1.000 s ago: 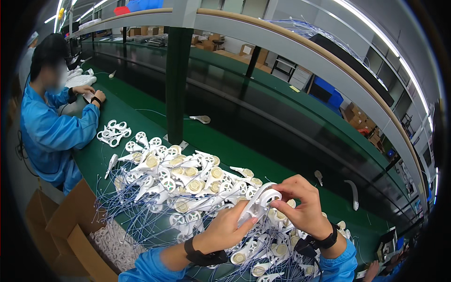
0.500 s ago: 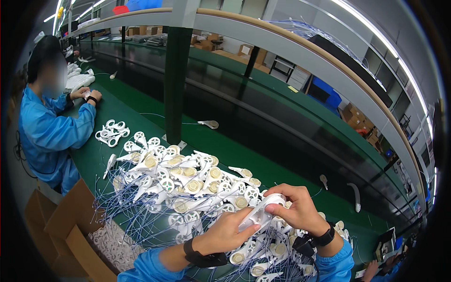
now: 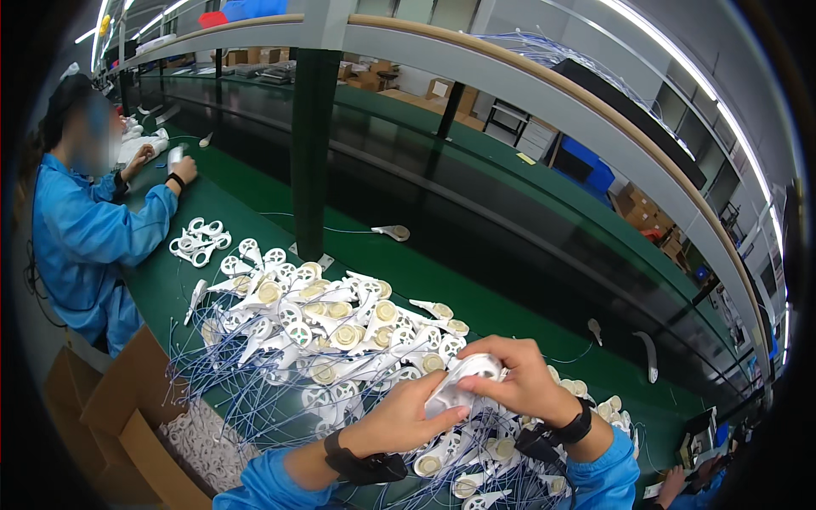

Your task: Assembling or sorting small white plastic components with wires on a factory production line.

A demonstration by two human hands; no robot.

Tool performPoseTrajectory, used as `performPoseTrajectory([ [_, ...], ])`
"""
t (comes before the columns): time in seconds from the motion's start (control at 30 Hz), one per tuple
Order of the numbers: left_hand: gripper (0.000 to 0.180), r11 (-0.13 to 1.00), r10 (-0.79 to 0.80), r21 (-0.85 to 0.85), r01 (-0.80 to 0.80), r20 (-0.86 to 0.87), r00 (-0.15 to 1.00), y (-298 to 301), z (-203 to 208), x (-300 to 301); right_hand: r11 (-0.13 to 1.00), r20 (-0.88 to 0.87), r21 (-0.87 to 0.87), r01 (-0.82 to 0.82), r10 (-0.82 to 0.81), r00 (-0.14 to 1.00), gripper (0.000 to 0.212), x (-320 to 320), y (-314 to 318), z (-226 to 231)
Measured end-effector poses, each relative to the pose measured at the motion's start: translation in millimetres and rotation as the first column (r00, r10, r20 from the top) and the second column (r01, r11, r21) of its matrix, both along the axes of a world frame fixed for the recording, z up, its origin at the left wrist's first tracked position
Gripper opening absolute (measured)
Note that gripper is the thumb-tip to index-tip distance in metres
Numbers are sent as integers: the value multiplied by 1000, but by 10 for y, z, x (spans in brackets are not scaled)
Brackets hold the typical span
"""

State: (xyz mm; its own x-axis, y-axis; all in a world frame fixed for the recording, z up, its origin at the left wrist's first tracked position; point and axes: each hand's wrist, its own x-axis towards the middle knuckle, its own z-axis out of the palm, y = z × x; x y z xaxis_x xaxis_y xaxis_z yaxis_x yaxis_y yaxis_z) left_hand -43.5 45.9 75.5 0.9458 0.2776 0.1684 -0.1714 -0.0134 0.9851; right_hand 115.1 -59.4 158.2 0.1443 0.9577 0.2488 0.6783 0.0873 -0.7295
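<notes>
a: white plastic housing [image 3: 463,382] held over the near edge of the green bench [image 3: 476,289]. left hand [image 3: 404,418] pinched on its lower, narrow end; right hand [image 3: 518,382] closed over the round top.

b: progress?

a: one piece in hand only. a large heap of like parts [image 3: 314,327], with blue wires [image 3: 217,374], lies just beyond, unsorted. most is judged left to do; the done share cannot be told.

b: orientation?

a: long axis slanted, round end up-right, tapered end toward the left hand.
</notes>
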Motion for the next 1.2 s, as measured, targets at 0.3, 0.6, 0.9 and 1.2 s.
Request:
performPoseTrajectory([
  [0.3,34,972,227,21,-232,128,965,11,120,-62,990,202,-48,132,-120,972,35,-153,143,-77],
  [0.6,39,967,238,59,-247,125,963,46,95,-97,995,0,-101,-16,16,1000,30,-140,157,-2],
  [0.9,101,782,447,252,-570,411,795,145,128,-76,774,-766,-37,632,-428,479,40,1239,14,-255],
  [1.2,65,844,343,312,-436,310,887,91,83,-18,-7,523,-114,994,-851,54,49,2584,-1445,-1128],
])
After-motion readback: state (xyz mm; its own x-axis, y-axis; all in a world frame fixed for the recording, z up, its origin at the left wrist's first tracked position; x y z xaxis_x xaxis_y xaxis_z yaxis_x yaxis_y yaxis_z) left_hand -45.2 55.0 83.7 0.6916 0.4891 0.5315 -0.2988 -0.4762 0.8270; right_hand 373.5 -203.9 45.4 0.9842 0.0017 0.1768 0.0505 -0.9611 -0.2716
